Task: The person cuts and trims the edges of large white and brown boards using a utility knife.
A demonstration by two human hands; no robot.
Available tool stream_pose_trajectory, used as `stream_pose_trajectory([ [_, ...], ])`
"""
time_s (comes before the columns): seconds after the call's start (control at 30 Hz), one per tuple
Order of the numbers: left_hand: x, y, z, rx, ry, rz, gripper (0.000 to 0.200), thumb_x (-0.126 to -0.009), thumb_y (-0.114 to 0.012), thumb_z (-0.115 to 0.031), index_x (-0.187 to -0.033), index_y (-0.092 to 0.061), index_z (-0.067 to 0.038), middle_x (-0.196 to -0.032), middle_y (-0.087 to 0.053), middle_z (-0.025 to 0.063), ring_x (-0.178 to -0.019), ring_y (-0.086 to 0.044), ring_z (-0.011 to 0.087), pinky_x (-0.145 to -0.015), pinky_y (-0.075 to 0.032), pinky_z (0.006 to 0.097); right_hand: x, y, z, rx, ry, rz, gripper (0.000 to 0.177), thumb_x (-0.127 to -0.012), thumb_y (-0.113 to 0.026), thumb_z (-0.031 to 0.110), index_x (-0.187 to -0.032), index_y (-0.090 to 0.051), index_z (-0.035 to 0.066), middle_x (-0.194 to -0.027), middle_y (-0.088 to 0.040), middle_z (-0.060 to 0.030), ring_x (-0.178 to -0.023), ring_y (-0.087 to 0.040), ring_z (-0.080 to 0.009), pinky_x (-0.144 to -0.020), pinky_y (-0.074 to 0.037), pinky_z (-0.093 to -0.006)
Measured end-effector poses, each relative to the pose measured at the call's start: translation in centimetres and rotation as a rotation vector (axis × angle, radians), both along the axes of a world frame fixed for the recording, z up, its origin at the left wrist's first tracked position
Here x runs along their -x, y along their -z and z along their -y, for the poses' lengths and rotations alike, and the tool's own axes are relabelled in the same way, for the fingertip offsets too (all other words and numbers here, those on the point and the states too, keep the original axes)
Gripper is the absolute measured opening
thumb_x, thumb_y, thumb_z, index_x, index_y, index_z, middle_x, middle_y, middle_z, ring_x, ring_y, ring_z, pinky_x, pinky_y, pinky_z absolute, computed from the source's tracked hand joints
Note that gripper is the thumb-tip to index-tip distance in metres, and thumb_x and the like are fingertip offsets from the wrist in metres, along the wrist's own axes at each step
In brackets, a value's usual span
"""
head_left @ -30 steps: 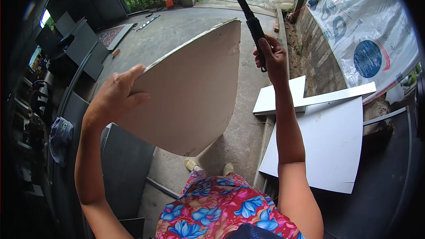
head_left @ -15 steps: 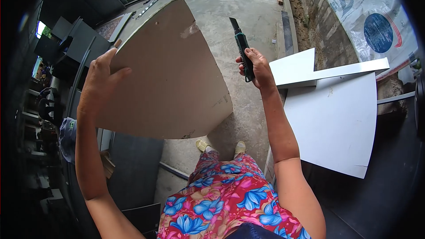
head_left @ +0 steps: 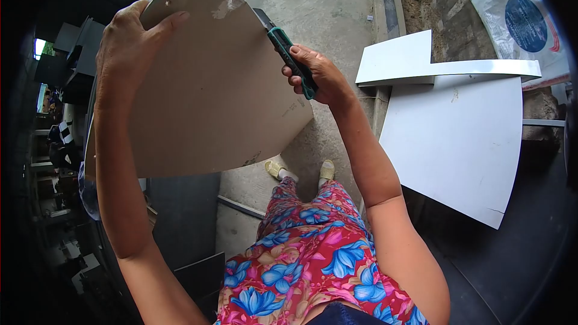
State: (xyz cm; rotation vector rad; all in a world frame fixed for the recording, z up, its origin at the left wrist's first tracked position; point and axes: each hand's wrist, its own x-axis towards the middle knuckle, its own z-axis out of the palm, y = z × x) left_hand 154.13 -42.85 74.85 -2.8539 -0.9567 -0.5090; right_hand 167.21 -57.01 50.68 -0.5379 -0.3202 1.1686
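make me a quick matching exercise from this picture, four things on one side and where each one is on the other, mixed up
Things:
1. curved board
2. utility knife
3. white panel
4. shoes

Places:
A. gripped in the right hand
B. held up by the left hand
C. on the concrete floor, below the board
D. lying flat at the right, touched by neither hand

Pairs: 1-B, 2-A, 3-D, 4-C
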Motion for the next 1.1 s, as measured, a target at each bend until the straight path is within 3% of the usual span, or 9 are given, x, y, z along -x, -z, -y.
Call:
stream_pose_trajectory([
  [0.1, -1.0, 1.2, -1.1, -0.167, 0.01, 0.006, 0.049, -0.076, -0.063, -0.052, -0.096, -0.064, -0.008, -0.075, -0.067, 0.0077, -0.065, -0.067, 0.0186, -0.064, -0.054, 0.032, -0.4, 3.5, 0.5, 0.047, -0.035, -0.076, 0.017, -0.093, -0.05, 0.028, -0.098, -0.05, 0.012, -0.072, -0.057, -0.0028, -0.053, -0.053, -0.0059, -0.043, -0.043, -0.0173],
  [0.23, 0.9, 1.2, -1.9, -0.139, 0.003, 0.057, 0.047, -0.077, -0.063, -0.053, -0.097, -0.065, -0.01, -0.077, -0.067, 0.0069, -0.067, -0.068, 0.0189, -0.065, -0.055, 0.0333, 0.0, 10.0, 0.9, 0.183, -0.091, -0.162, 0.015, -0.092, -0.051, 0.028, -0.097, -0.05, 0.013, -0.073, -0.057, -0.0018, -0.053, -0.052, -0.0055, -0.043, -0.043, -0.0172],
  [0.27, 1.6, 1.2, -3.0, -0.144, 0.012, 0.038, 0.064, -0.074, -0.062, -0.059, -0.106, -0.063, -0.005, -0.083, -0.067, 0.012, -0.071, -0.068, 0.0211, -0.066, -0.056, 0.0338, 0.4, 11.3, 1.0, 0.224, -0.099, -0.141, 0.015, -0.092, -0.052, 0.028, -0.097, -0.051, 0.014, -0.073, -0.057, -0.001, -0.054, -0.052, -0.0054, -0.043, -0.042, -0.017],
  [0.47, 8.8, 0.4, -5.3, 0.042, -0.037, 0.142, 0.053, -0.077, -0.065, -0.052, -0.097, -0.064, -0.004, -0.084, -0.067, 0.0084, -0.07, -0.067, 0.0174, -0.065, -0.055, 0.031, 5.2, 14.4, -0.2, 0.251, -0.149, -0.142, 0.021, -0.091, -0.053, 0.03, -0.106, -0.051, 0.015, -0.074, -0.057, 0.0002, -0.055, -0.052, -0.0056, -0.045, -0.042, -0.0185],
  [0.53, 12.1, -0.2, -4.7, 0.083, -0.092, 0.206, 0.04, -0.079, -0.068, -0.041, -0.093, -0.064, -0.004, -0.083, -0.066, 0.0052, -0.073, -0.065, 0.0134, -0.068, -0.052, 0.0273, 7.3, 14.5, -0.9, 0.228, -0.179, -0.134, 0.028, -0.091, -0.054, 0.03, -0.114, -0.049, 0.014, -0.075, -0.057, -0.0003, -0.055, -0.053, -0.0059, -0.045, -0.043, -0.0194],
  [0.6, 17.7, -0.2, -7.1, 0.166, -0.071, 0.284, 0.027, -0.084, -0.067, -0.025, -0.098, -0.063, -0.003, -0.086, -0.064, -0.0004, -0.076, -0.057, 0.0048, -0.069, -0.044, 0.0198, 9.5, 14.6, -1.9, 0.229, -0.24, -0.139, 0.03, -0.091, -0.055, 0.029, -0.116, -0.048, 0.014, -0.076, -0.058, -0.001, -0.055, -0.054, -0.0061, -0.046, -0.044, -0.0199],
  [0.73, 29.2, 0.4, -10.1, 0.168, -0.127, 0.477, 0.021, -0.082, -0.068, -0.015, -0.1, -0.064, -0.004, -0.088, -0.065, -0.0003, -0.08, -0.058, 0.0064, -0.071, -0.045, 0.0211, 13.4, 15.0, -3.8, 0.229, -0.387, -0.066, 0.038, -0.09, -0.056, 0.028, -0.123, -0.047, 0.012, -0.075, -0.06, -0.0018, -0.054, -0.055, -0.0058, -0.047, -0.046, -0.0201],
  [0.9, 45.1, 1.9, -14.4, 0.193, -0.185, 0.541, 0.021, -0.086, -0.063, -0.016, -0.102, -0.062, -0.002, -0.092, -0.062, -0.0006, -0.082, -0.054, 0.0064, -0.073, -0.043, 0.0227, 18.0, 18.1, -5.4, 0.426, -0.451, 0.075, 0.045, -0.09, -0.056, 0.03, -0.128, -0.045, 0.009, -0.075, -0.06, -0.0014, -0.054, -0.055, -0.0059, -0.047, -0.045, -0.0196],
  [1.1, 59.1, 4.7, -15.8, 0.198, -0.312, 0.573, 0.023, -0.088, -0.06, -0.021, -0.099, -0.06, -0.001, -0.091, -0.06, -0.0009, -0.08, -0.052, 0.0069, -0.071, -0.042, 0.0241, 22.4, 27.0, -6.4, 0.614, -0.322, 0.061, 0.046, -0.088, -0.059, 0.028, -0.129, -0.046, 0.01, -0.074, -0.061, -0.0017, -0.053, -0.055, -0.0066, -0.044, -0.044, -0.0202],
])
